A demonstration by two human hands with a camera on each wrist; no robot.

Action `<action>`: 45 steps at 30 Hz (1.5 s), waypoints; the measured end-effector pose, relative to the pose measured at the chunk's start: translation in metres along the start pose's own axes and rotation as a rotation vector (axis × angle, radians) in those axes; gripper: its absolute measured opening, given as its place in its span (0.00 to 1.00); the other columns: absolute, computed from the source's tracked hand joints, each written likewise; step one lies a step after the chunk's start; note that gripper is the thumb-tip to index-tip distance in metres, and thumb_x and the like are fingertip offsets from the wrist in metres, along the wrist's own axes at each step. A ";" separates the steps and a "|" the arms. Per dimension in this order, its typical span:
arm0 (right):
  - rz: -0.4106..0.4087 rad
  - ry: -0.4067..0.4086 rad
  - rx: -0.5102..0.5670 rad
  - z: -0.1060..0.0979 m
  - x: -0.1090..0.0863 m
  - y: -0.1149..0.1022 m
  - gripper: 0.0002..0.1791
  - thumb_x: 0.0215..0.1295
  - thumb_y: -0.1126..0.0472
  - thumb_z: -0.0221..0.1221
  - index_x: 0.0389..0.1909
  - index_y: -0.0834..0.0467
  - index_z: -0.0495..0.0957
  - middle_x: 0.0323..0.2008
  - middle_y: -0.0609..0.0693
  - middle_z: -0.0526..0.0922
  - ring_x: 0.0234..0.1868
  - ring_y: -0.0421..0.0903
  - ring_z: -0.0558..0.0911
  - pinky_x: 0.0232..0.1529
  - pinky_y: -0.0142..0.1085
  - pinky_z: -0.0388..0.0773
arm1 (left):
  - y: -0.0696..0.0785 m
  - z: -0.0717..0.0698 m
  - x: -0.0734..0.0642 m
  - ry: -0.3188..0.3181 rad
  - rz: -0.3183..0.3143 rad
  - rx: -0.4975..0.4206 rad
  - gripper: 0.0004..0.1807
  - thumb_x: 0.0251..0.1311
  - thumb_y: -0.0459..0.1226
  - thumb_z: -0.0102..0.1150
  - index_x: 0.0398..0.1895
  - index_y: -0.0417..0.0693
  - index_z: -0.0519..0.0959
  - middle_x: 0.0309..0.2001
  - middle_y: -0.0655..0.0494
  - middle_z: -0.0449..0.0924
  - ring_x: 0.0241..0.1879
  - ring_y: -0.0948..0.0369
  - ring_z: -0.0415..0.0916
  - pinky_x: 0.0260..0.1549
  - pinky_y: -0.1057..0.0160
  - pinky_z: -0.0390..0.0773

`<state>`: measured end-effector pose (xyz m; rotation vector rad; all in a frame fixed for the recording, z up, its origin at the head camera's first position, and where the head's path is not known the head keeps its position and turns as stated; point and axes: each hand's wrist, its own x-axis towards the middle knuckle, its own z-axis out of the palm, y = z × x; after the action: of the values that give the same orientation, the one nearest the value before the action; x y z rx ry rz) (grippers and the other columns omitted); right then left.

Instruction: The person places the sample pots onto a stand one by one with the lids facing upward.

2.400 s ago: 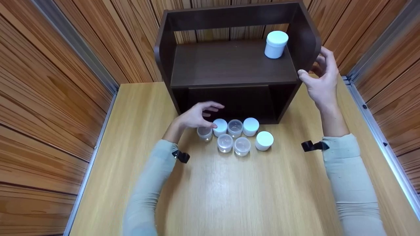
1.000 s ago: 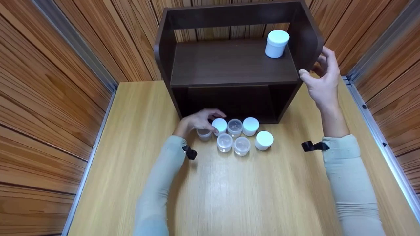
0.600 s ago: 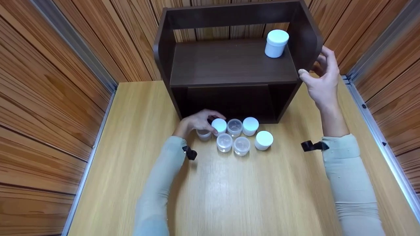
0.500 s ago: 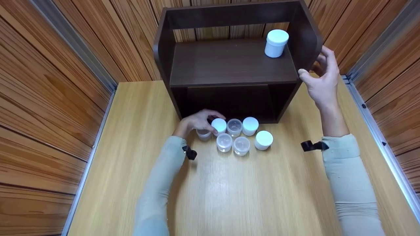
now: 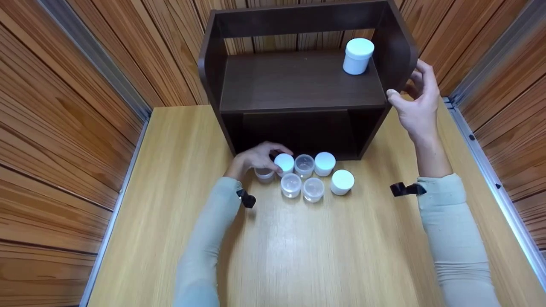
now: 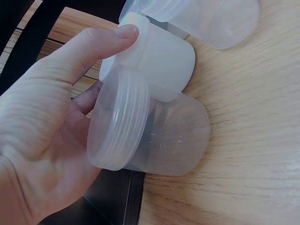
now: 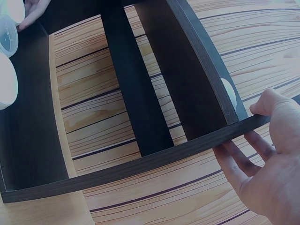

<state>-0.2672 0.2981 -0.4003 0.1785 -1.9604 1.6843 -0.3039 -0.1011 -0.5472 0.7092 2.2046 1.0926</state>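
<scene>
White opaque plastic forms the squat cylindrical jar gripped by the left hand in the head view; it stands on the pale wood-grain table, in the row before the dark-brown two-tier wooden shelf. Four translucent plastic jars and two other white jars stand near it. One lidded white jar stands upright on the upper tier, beside the side panel whose edge the right hand grips.

Left wrist view: the thumb lies on the round white lid; the gripped jar's wall is smooth and matt. Its lower part is partly hidden by a see-through jar with a finely ribbed cap.

Right wrist view: thumb and curled fingers hold the panel from opposite faces. Light-brown planked boards, marked by dark seams, show beyond.
</scene>
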 end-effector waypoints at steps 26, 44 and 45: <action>0.016 -0.003 -0.021 0.000 0.000 -0.001 0.35 0.68 0.71 0.67 0.75 0.49 0.78 0.59 0.44 0.87 0.59 0.45 0.82 0.65 0.36 0.78 | 0.026 -0.009 -0.010 0.086 0.100 -0.009 0.36 0.61 0.34 0.78 0.75 0.48 0.83 0.76 0.48 0.83 0.78 0.46 0.74 0.85 0.38 0.67; 0.026 -0.015 -0.028 0.000 -0.001 -0.003 0.34 0.70 0.69 0.68 0.75 0.47 0.77 0.61 0.44 0.85 0.61 0.47 0.81 0.67 0.38 0.78 | 0.043 -0.008 -0.022 0.104 0.221 -0.024 0.35 0.60 0.34 0.76 0.74 0.47 0.84 0.74 0.47 0.85 0.75 0.47 0.77 0.84 0.40 0.69; 0.026 -0.016 -0.029 0.000 -0.001 -0.003 0.34 0.70 0.69 0.68 0.76 0.47 0.77 0.61 0.44 0.85 0.61 0.47 0.81 0.67 0.38 0.79 | 0.044 -0.007 -0.023 0.102 0.224 -0.021 0.34 0.60 0.34 0.76 0.74 0.47 0.84 0.74 0.47 0.85 0.75 0.47 0.77 0.84 0.40 0.69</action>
<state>-0.2652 0.2969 -0.3979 0.1570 -2.0059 1.6742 -0.2842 -0.0974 -0.5016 0.9277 2.2348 1.2862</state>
